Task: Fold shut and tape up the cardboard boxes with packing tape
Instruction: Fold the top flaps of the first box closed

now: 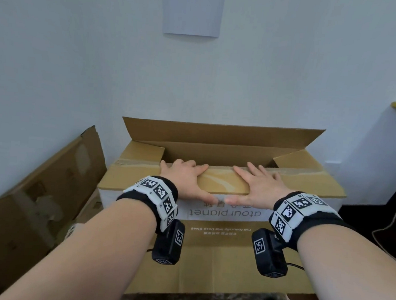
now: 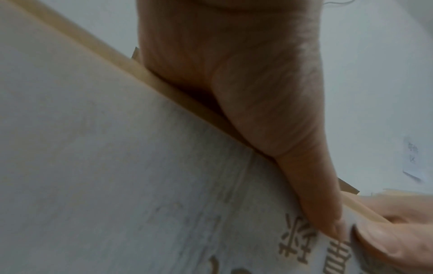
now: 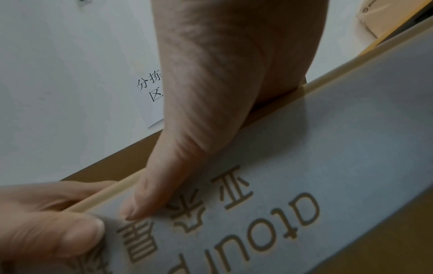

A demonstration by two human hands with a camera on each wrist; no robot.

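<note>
The cardboard box point(image 1: 218, 240) stands directly in front of the person, against a pale wall point(image 1: 81, 59); its near flap point(image 1: 223, 182) is folded flat over the opening, the far flap point(image 1: 217, 133) stands upright, and the side flaps are turned inward; the left hand point(image 1: 185, 179) and right hand point(image 1: 260, 184) lie flat on the near flap, fingers straight and spread, thumbs hooked down over the printed front face, tips almost meeting; flattened cardboard point(image 1: 36, 197) leans at the left; a paper sign point(image 1: 192, 9) hangs on the wall above.
</note>
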